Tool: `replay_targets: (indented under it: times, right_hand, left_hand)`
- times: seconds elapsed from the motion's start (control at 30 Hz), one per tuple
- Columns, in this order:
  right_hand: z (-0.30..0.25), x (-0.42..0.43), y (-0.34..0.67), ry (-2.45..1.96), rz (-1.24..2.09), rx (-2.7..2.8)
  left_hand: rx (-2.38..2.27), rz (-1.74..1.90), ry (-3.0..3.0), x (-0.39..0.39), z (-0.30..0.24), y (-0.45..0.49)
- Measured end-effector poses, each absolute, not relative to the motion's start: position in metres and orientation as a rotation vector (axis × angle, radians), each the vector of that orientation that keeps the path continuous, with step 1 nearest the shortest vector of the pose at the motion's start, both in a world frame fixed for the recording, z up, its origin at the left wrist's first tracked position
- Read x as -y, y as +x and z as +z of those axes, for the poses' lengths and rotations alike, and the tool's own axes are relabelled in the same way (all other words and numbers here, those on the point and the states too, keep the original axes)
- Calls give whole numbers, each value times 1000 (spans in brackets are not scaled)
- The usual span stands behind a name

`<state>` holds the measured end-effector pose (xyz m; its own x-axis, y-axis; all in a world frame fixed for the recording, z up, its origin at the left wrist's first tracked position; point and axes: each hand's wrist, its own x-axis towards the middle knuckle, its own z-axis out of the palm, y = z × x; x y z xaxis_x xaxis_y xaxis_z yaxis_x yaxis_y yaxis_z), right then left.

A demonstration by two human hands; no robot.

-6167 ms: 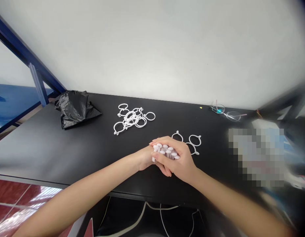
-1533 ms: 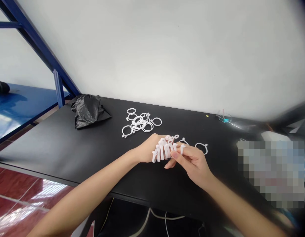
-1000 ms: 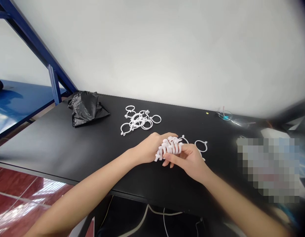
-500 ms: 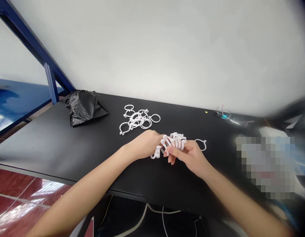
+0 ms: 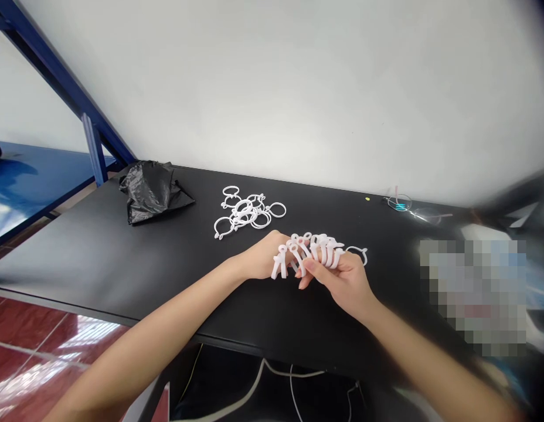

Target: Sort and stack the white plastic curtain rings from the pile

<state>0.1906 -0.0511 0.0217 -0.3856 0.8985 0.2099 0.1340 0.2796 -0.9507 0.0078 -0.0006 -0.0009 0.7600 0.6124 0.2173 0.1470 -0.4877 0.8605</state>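
My left hand (image 5: 267, 256) and my right hand (image 5: 340, 275) meet over the black table, both closed around a row of white plastic curtain rings (image 5: 318, 251). Several rings sit over my right fingers, with the right thumb pressed on one of them. A few more hang at the left fingers, which are partly hidden behind the rings. Just beyond my right hand a single white ring (image 5: 364, 256) lies on the table, partly covered. Farther back, left of my hands, is a loose pile of similar white rings (image 5: 245, 214).
A crumpled black plastic bag (image 5: 153, 193) lies at the back left of the table (image 5: 179, 264). Eyeglasses (image 5: 399, 203) rest near the wall. At the right is a blurred-out package (image 5: 478, 293). Cables (image 5: 258, 381) hang below the front edge, and a blue metal frame (image 5: 65, 82) stands left.
The rings in my hands have spread into a wider row, with more lying over the right fingers. My hands have shifted slightly to the right. The pile and bag stay put.
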Motion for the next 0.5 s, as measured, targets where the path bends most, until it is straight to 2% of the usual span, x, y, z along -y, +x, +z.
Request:
replay_targets:
  times: [0.23, 0.5]
  right_hand:
    - [9, 51, 186, -1015, 1377, 1597]
    - [4, 57, 174, -1093, 1221, 1549]
  left_hand:
    - [-776, 748, 2006, 7, -2, 11]
    - [-973, 910, 1786, 15, -11, 23]
